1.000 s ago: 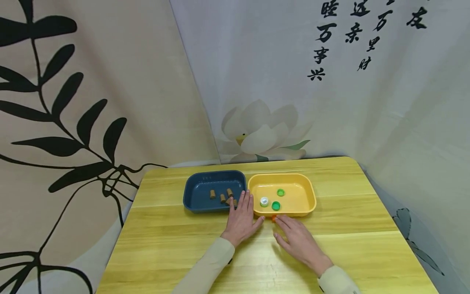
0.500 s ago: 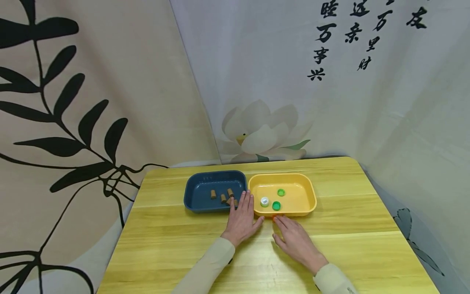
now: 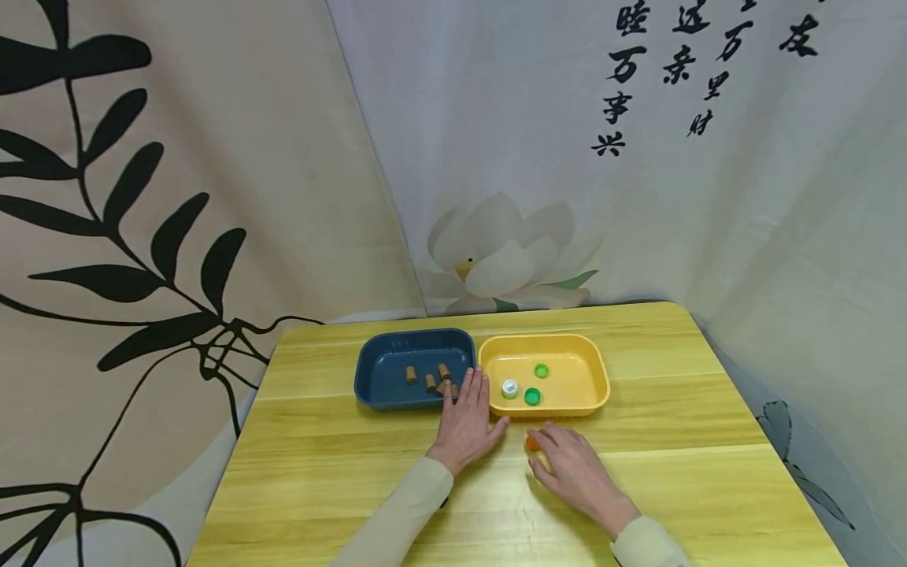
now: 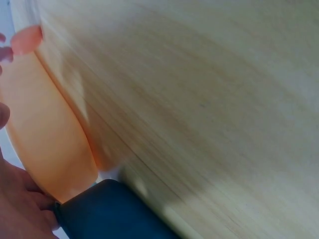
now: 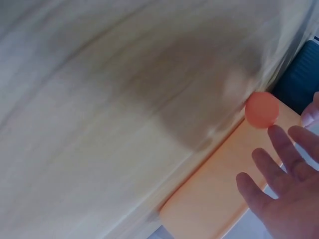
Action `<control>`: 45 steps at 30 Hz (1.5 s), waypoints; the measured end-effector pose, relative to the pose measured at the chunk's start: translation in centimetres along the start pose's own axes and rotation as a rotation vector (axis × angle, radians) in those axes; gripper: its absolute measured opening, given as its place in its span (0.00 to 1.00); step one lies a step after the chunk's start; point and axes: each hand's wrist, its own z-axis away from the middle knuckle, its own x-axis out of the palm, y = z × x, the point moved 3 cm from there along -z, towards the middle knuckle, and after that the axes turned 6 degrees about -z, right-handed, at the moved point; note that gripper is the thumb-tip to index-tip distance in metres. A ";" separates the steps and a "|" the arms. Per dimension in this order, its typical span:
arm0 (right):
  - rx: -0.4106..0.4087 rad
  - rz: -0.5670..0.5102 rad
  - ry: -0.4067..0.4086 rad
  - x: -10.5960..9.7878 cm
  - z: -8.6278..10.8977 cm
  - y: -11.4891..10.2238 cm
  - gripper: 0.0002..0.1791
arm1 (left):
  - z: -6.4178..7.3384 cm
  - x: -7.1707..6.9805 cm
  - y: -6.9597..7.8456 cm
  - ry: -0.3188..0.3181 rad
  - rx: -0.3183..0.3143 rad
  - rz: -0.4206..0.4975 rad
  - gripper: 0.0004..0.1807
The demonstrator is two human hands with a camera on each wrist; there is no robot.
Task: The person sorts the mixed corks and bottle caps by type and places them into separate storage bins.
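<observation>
My left hand [image 3: 464, 425] lies with straight fingers across the place where the blue tray [image 3: 383, 350] and the yellow tray [image 3: 591, 405] meet. Several small brown cork-like pieces [image 3: 411, 375] are in the blue tray, some partly hidden by that hand. In the yellow one are a white cap [image 3: 509, 388] and two green caps [image 3: 532, 396]. My right hand [image 3: 577, 472] is low over the table in front of the yellow tray, fingers extended and apart. A fingertip reaches the edge of a round orange disc [image 5: 262, 110], which shows partly past the fingers in the head view.
Both trays stand side by side at the back of a light wooden table [image 3: 666, 488]. A printed curtain [image 3: 779, 236] hangs behind the table's far edge.
My right fingers and the orange disc have shifted from the yellow tray's front wall slightly back toward me, leaving a gap. My left hand has stayed in place.
</observation>
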 end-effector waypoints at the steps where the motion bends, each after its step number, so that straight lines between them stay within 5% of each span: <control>1: -0.001 -0.004 0.001 -0.1 0.1 0.0 0.26 | 0.0 0.0 0.0 -0.001 0.000 0.000 0.49; 19: 0.205 0.066 -0.083 0.7 -0.2 0.1 0.39 | 0.0 -0.1 -0.1 -0.015 -0.003 0.023 0.49; 27: 0.166 0.073 -0.117 1.9 -1.3 -0.5 0.35 | 0.0 0.0 -0.1 -0.015 -0.006 0.041 0.49; 39: 0.029 0.083 0.024 2.1 -1.3 -0.9 0.17 | -0.1 0.1 0.1 -0.016 -0.010 0.044 0.49; 45: 0.050 0.066 -0.001 1.5 -1.1 -1.1 0.15 | -0.1 0.1 0.0 -0.018 -0.009 0.033 0.50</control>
